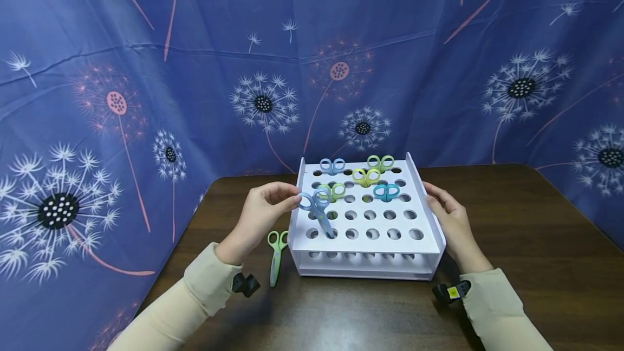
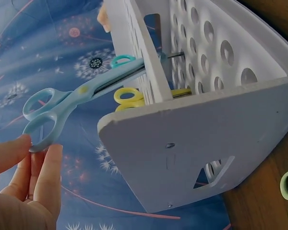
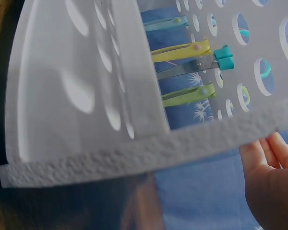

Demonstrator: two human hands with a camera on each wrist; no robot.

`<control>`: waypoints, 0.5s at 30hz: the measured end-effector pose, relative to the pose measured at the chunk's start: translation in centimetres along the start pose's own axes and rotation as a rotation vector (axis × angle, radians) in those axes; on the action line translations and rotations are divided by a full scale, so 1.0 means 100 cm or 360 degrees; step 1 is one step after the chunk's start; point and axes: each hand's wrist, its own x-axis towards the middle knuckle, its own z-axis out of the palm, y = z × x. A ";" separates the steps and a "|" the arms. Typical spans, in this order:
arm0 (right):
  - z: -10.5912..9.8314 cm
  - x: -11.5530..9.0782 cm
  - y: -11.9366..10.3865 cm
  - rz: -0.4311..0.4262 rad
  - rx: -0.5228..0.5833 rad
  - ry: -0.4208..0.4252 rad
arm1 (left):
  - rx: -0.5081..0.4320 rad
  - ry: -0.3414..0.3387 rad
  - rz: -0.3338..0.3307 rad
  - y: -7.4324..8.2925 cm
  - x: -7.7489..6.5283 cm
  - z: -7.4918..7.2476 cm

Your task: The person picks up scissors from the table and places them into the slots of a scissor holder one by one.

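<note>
My left hand (image 1: 265, 211) pinches one handle loop of light blue scissors (image 1: 319, 210) between thumb and fingertips. Their blades slant down to a hole near the front left of a white rack (image 1: 361, 242); how deep the tips reach is unclear. Against the rack's right side panel rests my right hand (image 1: 450, 221), its fingers fairly straight. Other scissors stand in the rack's holes, handles up: blue (image 1: 332, 167), green (image 1: 380, 163), yellow (image 1: 366, 177), another green (image 1: 332, 193) and teal (image 1: 387, 193). In the right wrist view, some blades show below the top plate.
Green scissors (image 1: 276, 256) lie on the brown wooden table (image 1: 361, 313), left of the rack and close to my left wrist. A blue cloth with dandelion prints (image 1: 414, 69) hangs behind the table. The rack has raised side panels and a lower holed shelf (image 1: 358, 264).
</note>
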 end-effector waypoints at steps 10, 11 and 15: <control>0.000 0.000 -0.001 0.0002 0.0016 -0.0002 | 0.0333 0.0032 0.0079 -0.004 -0.001 0.003; 0.000 0.000 0.000 0.0000 0.0026 -0.0005 | 0.0354 0.0030 0.0086 -0.004 -0.001 0.003; 0.000 0.000 0.000 0.0002 0.0039 -0.0008 | 0.0453 0.0014 0.0158 -0.005 -0.003 0.007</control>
